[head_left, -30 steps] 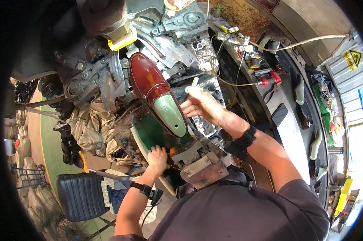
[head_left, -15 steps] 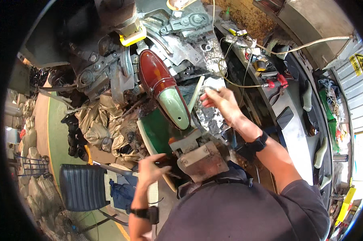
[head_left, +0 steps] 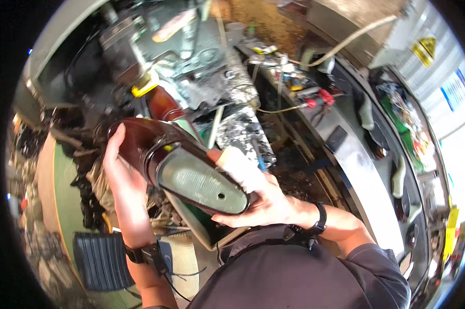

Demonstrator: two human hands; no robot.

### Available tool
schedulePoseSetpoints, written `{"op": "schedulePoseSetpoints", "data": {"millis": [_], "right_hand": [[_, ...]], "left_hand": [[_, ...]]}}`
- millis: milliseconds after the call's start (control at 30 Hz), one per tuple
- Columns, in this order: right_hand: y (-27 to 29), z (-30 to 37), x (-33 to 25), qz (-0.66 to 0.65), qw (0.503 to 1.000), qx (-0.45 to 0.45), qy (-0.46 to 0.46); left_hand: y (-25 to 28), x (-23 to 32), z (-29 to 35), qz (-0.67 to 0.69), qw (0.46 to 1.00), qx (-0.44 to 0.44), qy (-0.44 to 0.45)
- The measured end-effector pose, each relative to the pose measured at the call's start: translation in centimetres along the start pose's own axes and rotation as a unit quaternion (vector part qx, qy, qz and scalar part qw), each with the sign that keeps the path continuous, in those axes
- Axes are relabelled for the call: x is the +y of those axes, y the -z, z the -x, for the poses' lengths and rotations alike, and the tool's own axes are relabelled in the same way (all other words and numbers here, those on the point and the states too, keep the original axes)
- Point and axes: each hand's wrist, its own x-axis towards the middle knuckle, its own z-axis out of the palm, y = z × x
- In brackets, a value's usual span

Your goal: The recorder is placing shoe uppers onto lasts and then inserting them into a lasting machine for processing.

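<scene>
A dark red-brown loafer [head_left: 134, 141] is held up in front of me, a pale green shoe last [head_left: 199, 180] with a small round hole filling its opening. My left hand [head_left: 124, 180] grips the toe end from the left side, thumb up along it. At the heel end, my right hand [head_left: 266, 198] is wrapped round from the right, fingers underneath and along the side. Behind it, partly hidden, a second red-brown loafer [head_left: 164, 104] lies in the metal machine [head_left: 194, 69], below a yellow-edged part [head_left: 146, 85].
On the right runs a metal bench [head_left: 364, 188] with a phone [head_left: 337, 138] and a red air tool [head_left: 320, 98]. Beyond it, several shoes and pale lasts [head_left: 399, 177] stand along a dark rack. A dark chair [head_left: 101, 260] is at lower left, and a green-lined bin [head_left: 201, 226] sits below the held loafer.
Both hands, empty before, now hold a loafer that was not in sight earlier. The other loafer stays in the machine. My view has turned, shifting the surroundings.
</scene>
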Motion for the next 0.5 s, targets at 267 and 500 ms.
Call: {"op": "schedulePoseSetpoints", "data": {"millis": [267,500], "right_hand": [[7.8,7.6,-7.5,-0.049,0.989,0.102,-0.091],[11.5,16.9,-10.3,0.053,0.948,0.276,-0.150]], "left_hand": [[-10.3,-13.4,-1.5,-0.046,0.943,-0.229,0.238],[-18.7,-23.0,6.6,-0.278,0.862,-0.336,0.258]]}}
